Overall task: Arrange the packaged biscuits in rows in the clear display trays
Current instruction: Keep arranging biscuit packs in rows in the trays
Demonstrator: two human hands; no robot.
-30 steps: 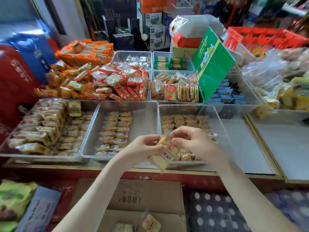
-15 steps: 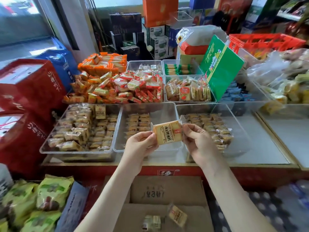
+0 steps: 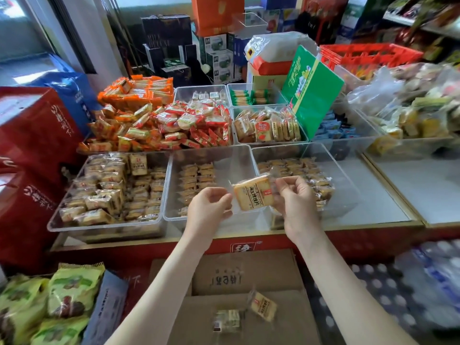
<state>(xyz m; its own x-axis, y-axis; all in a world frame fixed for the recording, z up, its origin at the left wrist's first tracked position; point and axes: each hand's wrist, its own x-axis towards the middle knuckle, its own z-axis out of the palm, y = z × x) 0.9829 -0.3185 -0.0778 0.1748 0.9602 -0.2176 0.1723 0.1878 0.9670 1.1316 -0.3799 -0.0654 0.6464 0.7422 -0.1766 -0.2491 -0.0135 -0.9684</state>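
Head view, left to right: my left hand point(image 3: 211, 205) appears to pinch the clear end-seal, though the film is hard to make out. Biscuit packet point(image 3: 254, 196) hangs label-up between both hands, above the wall shared by the middle tray point(image 3: 239, 168) and right tray point(image 3: 343, 170). My right hand point(image 3: 296, 202) pinches the opposite seal. Risk: slick film slipping, packet dropping askew onto finished rows.

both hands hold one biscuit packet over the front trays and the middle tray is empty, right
No, the middle tray is not empty: the head view shows biscuit rows along its left side. The left hand and right hand do hold one packet over the front trays.
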